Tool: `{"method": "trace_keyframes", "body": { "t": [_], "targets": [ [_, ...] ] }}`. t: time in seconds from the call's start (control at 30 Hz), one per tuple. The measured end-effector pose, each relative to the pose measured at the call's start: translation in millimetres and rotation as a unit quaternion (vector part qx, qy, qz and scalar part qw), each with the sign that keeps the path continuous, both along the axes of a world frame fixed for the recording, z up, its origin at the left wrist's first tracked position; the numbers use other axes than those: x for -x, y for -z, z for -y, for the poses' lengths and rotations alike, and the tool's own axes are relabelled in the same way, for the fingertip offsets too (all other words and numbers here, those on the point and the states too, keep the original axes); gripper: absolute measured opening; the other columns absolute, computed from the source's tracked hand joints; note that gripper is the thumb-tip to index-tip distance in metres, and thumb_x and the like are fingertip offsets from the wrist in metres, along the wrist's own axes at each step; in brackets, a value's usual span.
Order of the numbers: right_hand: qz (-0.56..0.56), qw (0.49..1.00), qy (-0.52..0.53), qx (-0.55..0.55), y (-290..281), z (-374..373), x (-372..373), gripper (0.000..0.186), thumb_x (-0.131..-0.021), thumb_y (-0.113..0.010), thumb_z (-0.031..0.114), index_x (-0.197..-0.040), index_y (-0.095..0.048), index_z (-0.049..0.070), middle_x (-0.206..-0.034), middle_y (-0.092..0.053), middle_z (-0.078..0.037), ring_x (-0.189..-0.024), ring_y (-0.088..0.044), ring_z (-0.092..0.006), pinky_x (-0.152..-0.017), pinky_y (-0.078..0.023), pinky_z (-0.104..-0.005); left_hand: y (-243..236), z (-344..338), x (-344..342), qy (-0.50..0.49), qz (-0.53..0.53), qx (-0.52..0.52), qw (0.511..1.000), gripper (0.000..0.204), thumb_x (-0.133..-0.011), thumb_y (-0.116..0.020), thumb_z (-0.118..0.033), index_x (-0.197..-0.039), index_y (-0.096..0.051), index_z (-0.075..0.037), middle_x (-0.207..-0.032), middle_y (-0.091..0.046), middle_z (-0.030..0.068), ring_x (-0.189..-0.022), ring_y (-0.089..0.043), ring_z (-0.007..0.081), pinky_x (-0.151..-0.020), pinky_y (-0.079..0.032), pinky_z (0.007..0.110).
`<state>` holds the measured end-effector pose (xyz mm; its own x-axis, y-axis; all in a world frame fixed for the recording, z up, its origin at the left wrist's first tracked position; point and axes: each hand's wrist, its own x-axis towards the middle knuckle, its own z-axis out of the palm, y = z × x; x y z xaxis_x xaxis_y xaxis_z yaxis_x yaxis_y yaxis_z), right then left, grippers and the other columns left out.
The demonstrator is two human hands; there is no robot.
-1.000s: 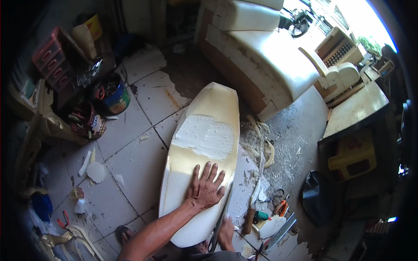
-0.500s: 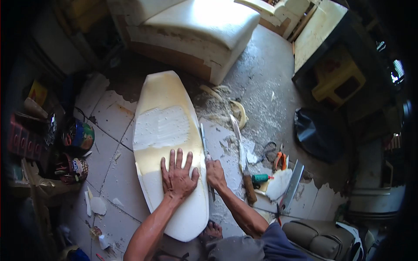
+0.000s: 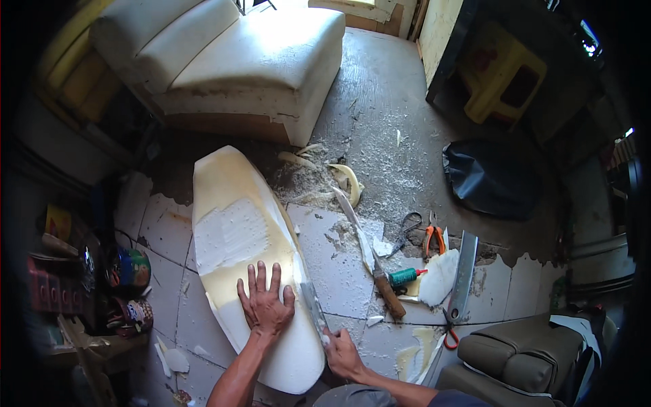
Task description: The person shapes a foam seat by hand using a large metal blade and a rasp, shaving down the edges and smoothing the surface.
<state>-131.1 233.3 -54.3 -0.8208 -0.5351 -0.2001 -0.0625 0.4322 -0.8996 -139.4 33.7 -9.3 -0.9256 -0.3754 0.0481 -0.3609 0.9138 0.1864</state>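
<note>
1. The person's left hand lies flat on a long, cream-and-white, foam-like slab with a tapered far end; its fingers are spread wide; the palm hides the patch beneath it.
2. The slab lies in front of the person, above a pale tiled floor; its underside is out of sight, so what bears it cannot be told.
3. The right hand has its fingers closed around the near end of a narrow grey blade; the grip covers any handle; the blade runs along the slab's right edge, though exact contact is hard to judge.
4. Farther right lie a long knife with a brown wooden handle, a small green bottle with a red tip and orange-handled pliers.
5. Beyond the slab stands a cream padded armchair, cut off at the top by the frame; a brown cushioned seat is cut off below.
6. The containers at the left sink into shadow; their contents are hard to make out.
</note>
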Motion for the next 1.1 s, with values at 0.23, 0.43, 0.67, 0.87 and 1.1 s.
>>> {"method": "trace_keyframes", "body": {
  "t": [0.23,0.43,0.67,0.87,1.1],
  "targets": [
    [0.000,0.998,0.008,-0.057,12.3,29.4,40.0,0.041,-0.105,-0.044,0.029,-0.136,-0.060,0.008,-0.097,-0.051,-0.028,-0.087,-0.054,-0.0393,-0.081,-0.046,-0.0455,0.3,0.1,-0.9,0.003,0.004,-0.002,1.000,0.061,-0.092,-0.053,-0.041,-0.147,-0.053,-0.017,-0.155,-0.044,0.0200,-0.149,-0.031,0.0371,-0.120,-0.014,0.060],
    [0.013,0.999,0.022,-0.041,11.1,33.3,46.0,0.048,-0.097,-0.054,0.020,-0.144,-0.055,0.009,-0.097,-0.055,-0.030,-0.087,-0.054,-0.0407,-0.081,-0.045,-0.0502,-0.8,-0.9,-3.2,0.002,0.032,-0.012,0.999,0.061,-0.091,-0.054,-0.041,-0.147,-0.054,-0.016,-0.154,-0.044,0.0207,-0.149,-0.031,0.0367,-0.120,-0.013,0.059],
    [-0.013,1.000,0.011,0.015,-0.2,-2.6,-3.5,0.041,-0.099,-0.053,0.021,-0.135,-0.063,0.007,-0.090,-0.055,-0.028,-0.081,-0.052,-0.0405,-0.079,-0.046,-0.0509,-1.0,0.3,-1.1,-0.005,0.010,-0.013,1.000,0.060,-0.090,-0.055,-0.040,-0.145,-0.056,-0.016,-0.154,-0.045,0.0204,-0.149,-0.031,0.0375,-0.120,-0.013,0.059],
    [0.033,0.998,0.031,-0.045,27.0,50.2,58.9,0.039,-0.100,-0.052,0.025,-0.134,-0.063,0.008,-0.091,-0.053,-0.028,-0.085,-0.050,-0.0407,-0.082,-0.046,-0.0483,-4.5,-0.3,-0.2,-0.002,0.016,-0.008,1.000,0.058,-0.092,-0.054,-0.037,-0.145,-0.055,-0.016,-0.153,-0.045,0.0206,-0.148,-0.032,0.0381,-0.120,-0.015,0.059],
    [0.005,0.999,0.013,-0.049,13.5,20.7,17.1,0.046,-0.101,-0.051,0.025,-0.144,-0.056,0.011,-0.090,-0.054,-0.027,-0.082,-0.053,-0.0407,-0.078,-0.047,-0.0484,-8.3,-1.1,4.4,-0.007,0.065,-0.002,0.998,0.059,-0.092,-0.055,-0.035,-0.148,-0.052,-0.014,-0.155,-0.043,0.0202,-0.149,-0.030,0.0359,-0.121,-0.014,0.056]
  ]
}}
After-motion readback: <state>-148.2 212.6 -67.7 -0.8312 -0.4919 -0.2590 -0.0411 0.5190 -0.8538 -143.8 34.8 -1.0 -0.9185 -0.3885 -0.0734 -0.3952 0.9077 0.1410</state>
